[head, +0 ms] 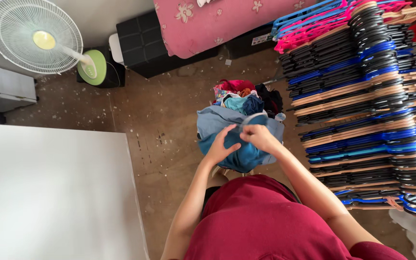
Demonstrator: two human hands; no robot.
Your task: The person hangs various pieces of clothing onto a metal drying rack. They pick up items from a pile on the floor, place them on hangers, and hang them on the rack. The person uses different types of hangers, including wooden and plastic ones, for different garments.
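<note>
Closest to the lens is the person's dark red shirt [270, 221], with both bare forearms reaching forward over a heap of clothes [246, 96] on the brown floor [164, 120]. Left hand [219, 147] has its fingers closed on the teal-blue garment [244, 154], bunching the cloth low on its near side; right hand [261, 137] pinches the top edge, fingers together on the fabric beside what looks like a thin hanger hook [253, 119], though that part is too small to be sure of. A paler blue piece [213, 120] drapes just behind. To handle this well, I would judge the cloth should be held taut between the two grips, so the opening stays findable and nothing slides back onto the heap. Stacked hangers [362, 96] in black, blue and wood fill the right; a white table [49, 192] lies left, a standing fan [34, 36] beyond it.
</note>
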